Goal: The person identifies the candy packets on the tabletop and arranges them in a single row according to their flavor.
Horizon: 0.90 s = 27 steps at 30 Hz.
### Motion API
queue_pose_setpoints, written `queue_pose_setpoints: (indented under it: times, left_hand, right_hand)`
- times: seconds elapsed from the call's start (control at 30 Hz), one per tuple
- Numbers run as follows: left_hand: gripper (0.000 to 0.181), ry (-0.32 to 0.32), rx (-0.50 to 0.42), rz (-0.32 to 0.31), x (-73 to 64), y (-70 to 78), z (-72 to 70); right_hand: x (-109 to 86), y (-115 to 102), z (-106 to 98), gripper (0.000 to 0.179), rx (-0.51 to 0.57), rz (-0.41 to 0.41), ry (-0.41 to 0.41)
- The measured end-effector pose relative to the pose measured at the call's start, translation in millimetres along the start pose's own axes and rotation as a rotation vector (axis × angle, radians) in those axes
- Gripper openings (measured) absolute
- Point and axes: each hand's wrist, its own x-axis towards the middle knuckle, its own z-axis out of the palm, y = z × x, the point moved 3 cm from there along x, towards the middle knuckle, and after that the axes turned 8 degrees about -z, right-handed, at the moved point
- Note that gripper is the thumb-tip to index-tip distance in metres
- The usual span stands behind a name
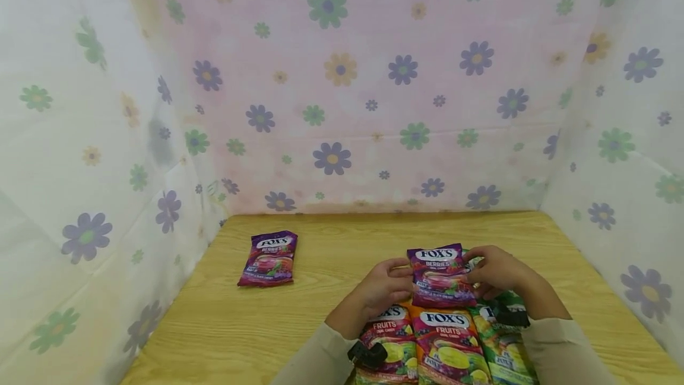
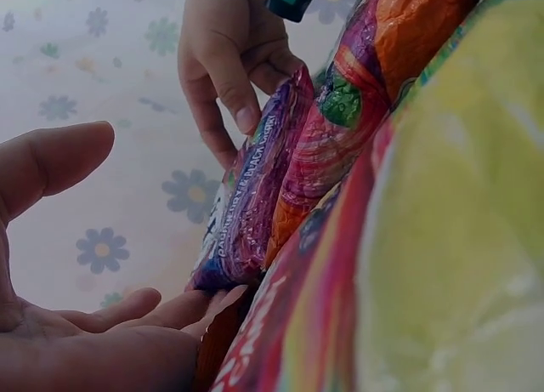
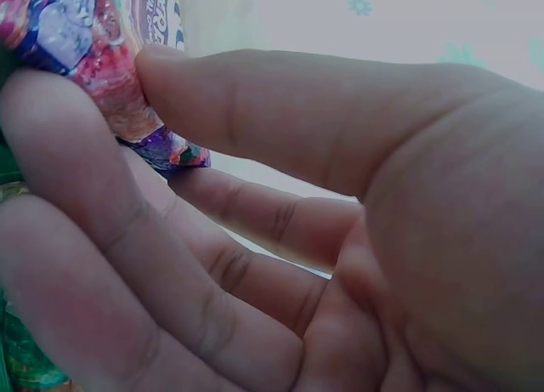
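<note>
A purple Fox's Berries candy bag (image 1: 439, 278) lies at the top of a group of candy bags, label up. My right hand (image 1: 503, 272) pinches its right edge, with the thumb (image 3: 221, 103) on the front and fingers behind. At its left edge is my left hand (image 1: 378, 290); in the left wrist view its fingers (image 2: 174, 311) lie nearly straight against the bag while the thumb stays apart. Below are two Fox's Fruits bags, one orange (image 1: 449, 346) and one red (image 1: 387, 343). A green Fox's bag (image 1: 504, 346) sits right of them, partly covered by the right wrist.
Another purple Berries bag (image 1: 269, 260) lies alone on the left of the wooden table (image 1: 214, 319). More green packaging shows behind the right hand. Flower-printed cloth (image 1: 369, 106) walls the table at the back and both sides.
</note>
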Motion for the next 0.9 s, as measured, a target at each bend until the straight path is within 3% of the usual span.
queue_pose_setpoints:
  times: [0.27,0.5,0.9]
  left_hand:
    - [0.067,-0.012,-0.012,0.034,0.5,1.7,-1.9]
    - [0.051,0.031,-0.035,0.104,0.2,5.6,-6.0]
    - [0.052,0.081,-0.054,0.134,0.8,8.0,-7.6]
  right_hand:
    - [1.2,-2.0,-2.8,0.063,-0.004,-0.004,0.025]
    - [-0.3,-4.5,-5.8,0.059,0.059,-0.069,0.008]
    - [-2.2,-16.7,-8.1,0.059,0.145,-0.179,-0.035]
